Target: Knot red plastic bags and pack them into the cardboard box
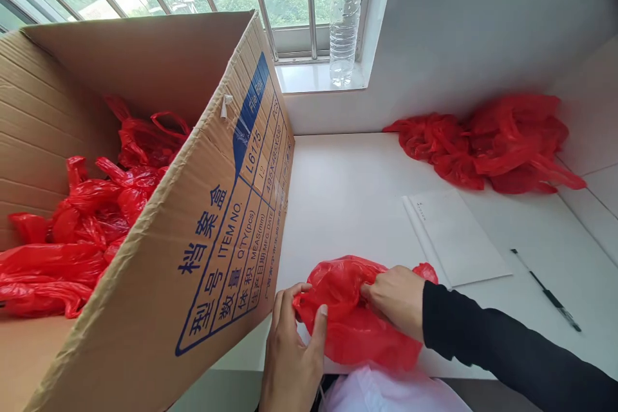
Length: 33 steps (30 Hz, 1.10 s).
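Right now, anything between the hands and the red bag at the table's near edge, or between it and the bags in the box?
Left hand and right hand both touch the red bag; nothing visible blocks them. Toward the bags in the box: the left hand, then the printed wall.

Cardboard box (145,335) cut off at left and bottom edges; its smallest print (279,244) unreadable. Bottle (344,19) cropped at top edge. Right-hand grip (398,299) partly hidden in red bag (369,341), bottom centre. Left-hand grip (294,347) cut off below. Black sleeve (492,335) runs out lower right. Handwriting (420,209), right of centre, too small.
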Each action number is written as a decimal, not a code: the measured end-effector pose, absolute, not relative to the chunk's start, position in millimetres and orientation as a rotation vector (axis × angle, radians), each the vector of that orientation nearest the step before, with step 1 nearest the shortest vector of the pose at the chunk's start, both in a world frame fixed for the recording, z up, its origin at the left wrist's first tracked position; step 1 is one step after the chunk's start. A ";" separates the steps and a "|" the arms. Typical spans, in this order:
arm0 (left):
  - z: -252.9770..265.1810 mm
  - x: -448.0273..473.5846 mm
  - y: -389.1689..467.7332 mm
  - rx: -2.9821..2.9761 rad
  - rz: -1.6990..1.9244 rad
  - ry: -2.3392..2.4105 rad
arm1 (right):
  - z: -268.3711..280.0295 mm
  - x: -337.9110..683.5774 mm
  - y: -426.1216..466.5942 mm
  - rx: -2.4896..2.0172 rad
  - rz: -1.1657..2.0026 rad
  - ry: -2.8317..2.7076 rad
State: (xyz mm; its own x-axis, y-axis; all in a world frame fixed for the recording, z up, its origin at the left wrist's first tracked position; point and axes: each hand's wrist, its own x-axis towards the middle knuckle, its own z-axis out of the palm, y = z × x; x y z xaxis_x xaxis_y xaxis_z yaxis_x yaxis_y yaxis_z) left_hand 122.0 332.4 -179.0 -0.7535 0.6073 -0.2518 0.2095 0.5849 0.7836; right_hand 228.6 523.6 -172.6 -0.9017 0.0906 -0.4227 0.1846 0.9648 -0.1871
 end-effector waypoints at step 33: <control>-160.4 133.0 346.0 0.074 2.012 1.736 | -206.5 233.7 504.0 0.119 -0.206 3.027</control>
